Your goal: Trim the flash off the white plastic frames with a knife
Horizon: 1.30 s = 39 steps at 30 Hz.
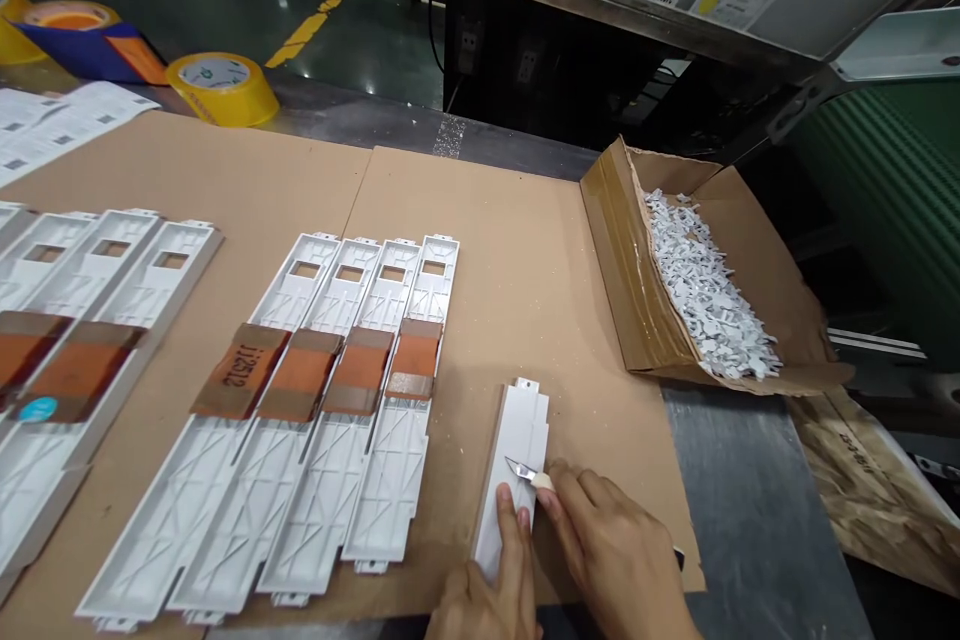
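Observation:
A short white plastic strip [517,425] lies smooth face up on the cardboard sheet. My left hand [487,590] holds it down near its lower end, index finger and thumb stretched along it; the rest of that hand is partly cut off by the frame's bottom. My right hand [611,545] grips a craft knife [532,476] by its pale handle, fingers curled round it. The blade points left and lies over the strip's face; whether it touches cannot be told. To the left, several white ribbed plastic strips [382,490] lie side by side, hollow side up, crossed by brown-orange tape.
An open cardboard box [611,260] of small white plastic bits [709,290] stands at the right. Yellow tape rolls [223,90], a blue tape dispenser [94,45] and printed sheets [67,125] lie at the back left. A machine frame [570,10] overhangs the rear.

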Tool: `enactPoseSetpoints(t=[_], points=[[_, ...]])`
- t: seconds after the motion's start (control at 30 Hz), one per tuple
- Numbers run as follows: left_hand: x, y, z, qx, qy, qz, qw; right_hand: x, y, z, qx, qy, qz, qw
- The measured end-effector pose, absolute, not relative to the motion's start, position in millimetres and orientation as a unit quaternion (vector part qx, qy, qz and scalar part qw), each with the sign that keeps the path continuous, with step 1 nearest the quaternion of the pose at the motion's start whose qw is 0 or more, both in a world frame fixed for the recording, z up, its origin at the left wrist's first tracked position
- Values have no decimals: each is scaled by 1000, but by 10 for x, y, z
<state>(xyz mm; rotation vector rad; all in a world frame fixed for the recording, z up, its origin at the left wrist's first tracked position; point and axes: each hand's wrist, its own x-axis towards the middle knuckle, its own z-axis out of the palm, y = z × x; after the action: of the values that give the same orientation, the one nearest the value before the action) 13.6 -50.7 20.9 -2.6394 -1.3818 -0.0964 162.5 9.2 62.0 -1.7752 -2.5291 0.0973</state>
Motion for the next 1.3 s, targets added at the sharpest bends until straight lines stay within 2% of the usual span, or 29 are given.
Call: enactPoseSetpoints(t=[0.27,0.7,0.83,0.93,1.1,1.23,1.3], points=[[127,-565,154,-882,-462,-20,93,1635,95,583,-575,-817,39,29],[152,-476,330,-883,-468,3,48,1643,99,604,-577,-814,39,59],[148,-484,313,-875,-485,0,2,1679,53,622,-611,-762,174,126],[116,-518,243,-867,-497,-38,-28,1649,59,519,-682,-649,272,200],[43,-601,72,-838,-509,-193,-12,1471,178,315,-695,-450,462,318],[4,-688,11,-796,-527,-298,-15,1367,153,389,-648,-408,528,367],[-26,-729,51,-767,-529,-359,-52,1337,77,498,-636,-383,542,394]])
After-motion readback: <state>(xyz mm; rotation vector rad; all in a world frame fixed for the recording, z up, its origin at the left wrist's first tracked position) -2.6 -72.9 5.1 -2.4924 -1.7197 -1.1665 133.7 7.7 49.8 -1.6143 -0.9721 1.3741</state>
